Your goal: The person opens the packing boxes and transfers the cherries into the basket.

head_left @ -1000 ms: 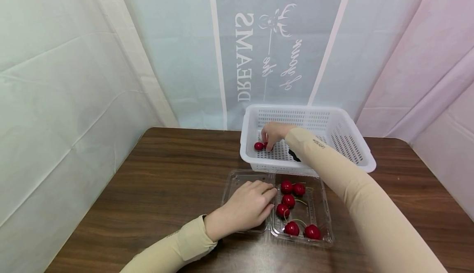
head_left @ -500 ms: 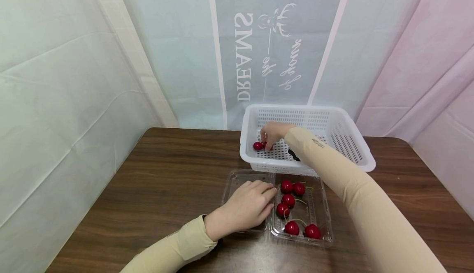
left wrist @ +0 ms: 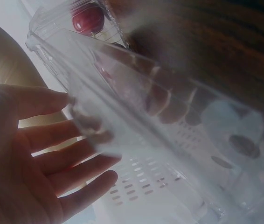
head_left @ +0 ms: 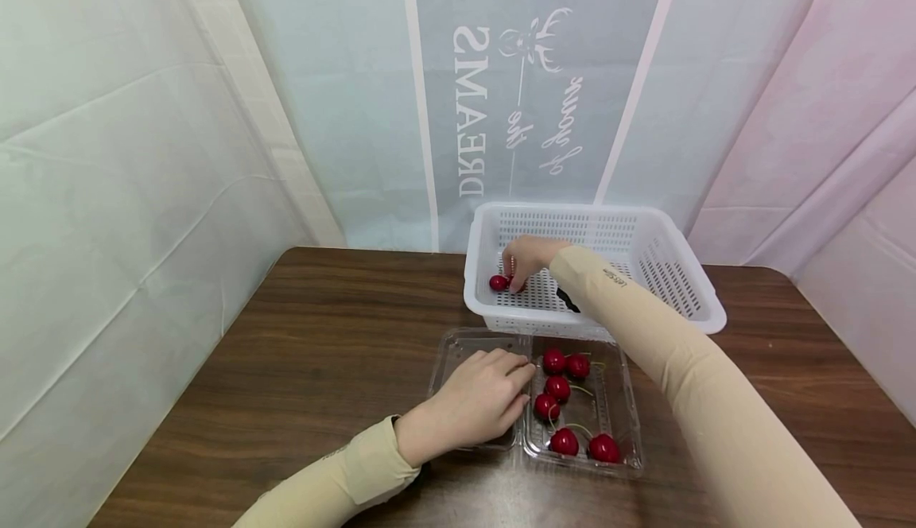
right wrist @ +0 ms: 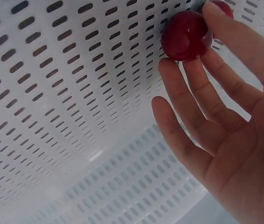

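Note:
In the head view my right hand [head_left: 533, 254] reaches down into a white perforated basket [head_left: 594, 316]. Its thumb and fingertips pinch a red cherry [right wrist: 186, 36], seen close up in the right wrist view. Beside that one lies a second cherry [head_left: 498, 282] on the basket floor. My left hand [head_left: 468, 401] rests over the lid half of a clear plastic clamshell [head_left: 621, 401], fingers extended and fingertips at the hinge edge. Several cherries with green stems, such as the front right cherry [head_left: 604, 448], sit in the clamshell's other half.
The clamshell lies right in front of the basket on a dark wooden table [head_left: 308, 353]. Behind the basket hangs a grey-blue printed cloth [head_left: 501, 99], with pale cloth walls at both sides. My right forearm [head_left: 680, 353] crosses over the basket's front rim.
My right fingers have shifted very slightly left around the cherry in the basket, and the cherry beside it has moved slightly left. The left hand and the clamshell have stayed still.

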Motion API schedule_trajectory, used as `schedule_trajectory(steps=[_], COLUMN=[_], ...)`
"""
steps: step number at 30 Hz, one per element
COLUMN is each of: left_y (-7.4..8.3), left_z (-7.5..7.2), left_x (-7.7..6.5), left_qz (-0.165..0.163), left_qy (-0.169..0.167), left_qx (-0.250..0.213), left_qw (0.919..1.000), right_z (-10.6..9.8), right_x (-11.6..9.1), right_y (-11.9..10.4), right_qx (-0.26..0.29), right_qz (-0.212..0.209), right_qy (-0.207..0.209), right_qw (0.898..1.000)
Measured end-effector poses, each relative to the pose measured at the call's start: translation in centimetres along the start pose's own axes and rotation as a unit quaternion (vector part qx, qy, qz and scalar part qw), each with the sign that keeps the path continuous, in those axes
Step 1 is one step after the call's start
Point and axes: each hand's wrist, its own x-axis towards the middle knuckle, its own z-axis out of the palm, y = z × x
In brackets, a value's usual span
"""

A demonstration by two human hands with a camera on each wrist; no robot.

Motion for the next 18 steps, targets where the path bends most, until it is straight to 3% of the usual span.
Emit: schedule_trajectory(steps=[13, 18], left_y=[0.2, 0.1], left_z=[0.0, 0.1], left_x=[0.1, 0.1], left_qz=[-0.001, -0.003], left_qy=[0.000, -0.004], left_qx=[0.000, -0.001], left_qw=[1.0000, 1.0000], right_z=[-1.1, -1.9], right_x=[-0.2, -0.8], right_y=[0.2, 0.2], right_qx=[-0.003, -0.009], right_qz=[-0.034, -0.026], right_qy=[0.014, 0.036], right_qw=[0.999, 0.999])
